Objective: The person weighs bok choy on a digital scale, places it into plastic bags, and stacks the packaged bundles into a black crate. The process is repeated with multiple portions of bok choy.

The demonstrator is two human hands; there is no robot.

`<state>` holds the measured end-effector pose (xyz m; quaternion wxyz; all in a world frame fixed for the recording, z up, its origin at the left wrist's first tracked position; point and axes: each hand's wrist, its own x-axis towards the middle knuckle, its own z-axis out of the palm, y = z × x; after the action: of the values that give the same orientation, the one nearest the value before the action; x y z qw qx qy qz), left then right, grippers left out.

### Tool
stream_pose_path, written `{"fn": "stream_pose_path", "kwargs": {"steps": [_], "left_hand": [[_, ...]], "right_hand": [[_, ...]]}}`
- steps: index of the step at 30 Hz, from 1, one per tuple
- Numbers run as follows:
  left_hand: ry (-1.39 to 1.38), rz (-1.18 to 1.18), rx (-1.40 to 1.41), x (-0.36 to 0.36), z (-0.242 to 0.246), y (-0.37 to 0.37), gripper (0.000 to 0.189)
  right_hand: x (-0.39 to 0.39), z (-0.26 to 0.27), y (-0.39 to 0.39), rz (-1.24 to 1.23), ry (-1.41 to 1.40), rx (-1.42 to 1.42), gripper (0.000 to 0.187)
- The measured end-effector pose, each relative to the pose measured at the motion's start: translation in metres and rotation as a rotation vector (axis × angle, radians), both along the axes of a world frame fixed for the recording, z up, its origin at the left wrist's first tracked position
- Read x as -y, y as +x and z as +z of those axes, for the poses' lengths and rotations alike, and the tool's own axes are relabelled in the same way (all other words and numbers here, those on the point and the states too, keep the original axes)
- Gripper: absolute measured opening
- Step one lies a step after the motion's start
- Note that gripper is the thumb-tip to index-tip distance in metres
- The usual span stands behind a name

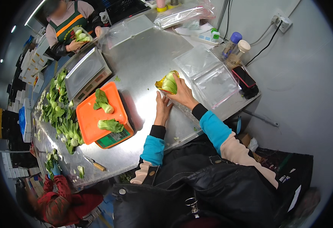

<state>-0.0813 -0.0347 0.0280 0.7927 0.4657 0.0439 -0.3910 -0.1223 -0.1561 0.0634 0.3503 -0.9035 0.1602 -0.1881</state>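
Observation:
Over the steel table, my right hand (183,93) grips a bagged bunch of bok choy (168,83), its pale stems pointing up and away. The wrapper is clear plastic with a yellow and red printed edge. My left hand (163,109) is at the near side of the bundle, fingertips at the wrapper's lower edge; whether it grips the film cannot be told. To the left is an orange digital scale (88,125). On its pan lie two loose heads, an upper bok choy (102,101) and a lower bok choy (111,125).
Stacked clear bags (217,82) lie right of my hands, near bottles (237,52) and a phone (244,76). A second scale (85,74), piled bok choy (68,125) and a wooden-handled knife (98,166) are left. Two co-workers, one far (69,25), one left (58,202), handle greens.

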Motion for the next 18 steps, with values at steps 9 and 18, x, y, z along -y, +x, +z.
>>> {"fn": "stream_pose_path", "kwargs": {"steps": [9, 18], "left_hand": [[-0.334, 0.036, 0.164, 0.029, 0.038, -0.029, 0.069], [-0.28, -0.38, 0.324, 0.12, 0.061, -0.071, 0.066]], "right_hand": [[-0.002, 0.041, -0.06, 0.021, 0.03, 0.251, 0.112], [0.113, 0.093, -0.159, -0.176, 0.348, 0.398, 0.103]]}}
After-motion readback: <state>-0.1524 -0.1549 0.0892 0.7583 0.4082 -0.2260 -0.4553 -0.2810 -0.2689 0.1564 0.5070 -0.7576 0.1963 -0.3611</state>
